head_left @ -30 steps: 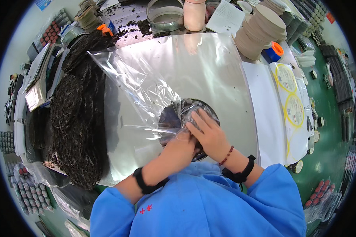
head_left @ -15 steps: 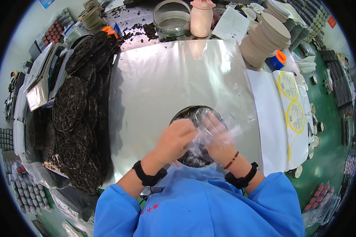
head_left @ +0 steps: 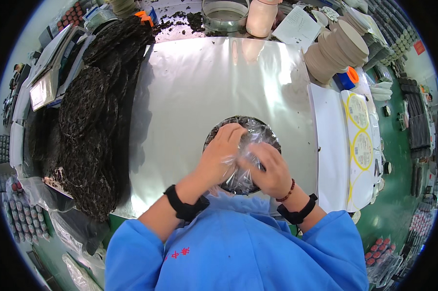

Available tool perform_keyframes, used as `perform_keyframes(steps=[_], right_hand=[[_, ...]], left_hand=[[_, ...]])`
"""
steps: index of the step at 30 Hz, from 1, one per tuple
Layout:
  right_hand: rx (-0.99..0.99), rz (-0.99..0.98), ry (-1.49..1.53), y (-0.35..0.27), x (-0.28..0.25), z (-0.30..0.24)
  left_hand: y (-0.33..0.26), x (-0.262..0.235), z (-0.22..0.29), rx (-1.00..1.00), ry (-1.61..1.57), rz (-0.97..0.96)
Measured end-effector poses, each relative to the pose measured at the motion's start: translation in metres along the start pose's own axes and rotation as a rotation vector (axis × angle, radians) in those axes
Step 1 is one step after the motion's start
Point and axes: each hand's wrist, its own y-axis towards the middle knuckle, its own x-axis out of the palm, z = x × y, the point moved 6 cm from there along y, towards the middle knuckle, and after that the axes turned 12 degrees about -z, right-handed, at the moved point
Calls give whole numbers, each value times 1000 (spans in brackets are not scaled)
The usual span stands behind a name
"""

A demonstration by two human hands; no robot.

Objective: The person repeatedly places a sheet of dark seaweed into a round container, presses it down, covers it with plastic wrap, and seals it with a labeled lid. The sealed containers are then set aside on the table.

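A round, dark, dried seaweed-like cake lies near the front of the shiny metal sheet, close to my body. Crumpled clear plastic film covers much of it and catches the light. On the cake's left side my left hand bends its fingers down into the film. My right hand comes from the other side, fingers curled over the film with the thumb toward the middle. Both hands are closed on the film, though the fingertips are partly hidden and slightly blurred.
Dark dried cakes are heaped in a tall pile on the left. White sheets and yellow-ringed labels lie along the right. Behind stand round pale discs, a metal ring, a pink bottle and an orange-and-blue tape dispenser.
The film, spread out to the right before, is now gathered over the cake. My right hand has gone from flat to curled; my left hand has moved farther over the cake. The view has shifted slightly.
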Motion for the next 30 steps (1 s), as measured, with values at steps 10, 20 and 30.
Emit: perform_keyframes(steps=[10,20,30], right_hand=[[344,-367,416,12,-10,55],[525,-631,440,66,29,121],[743,-464,58,-4,26,99]], left_hand=[[-2,32,9,46,366,-62],[-6,36,13,5,412,-170],[-4,42,8,-35,473,-233]])
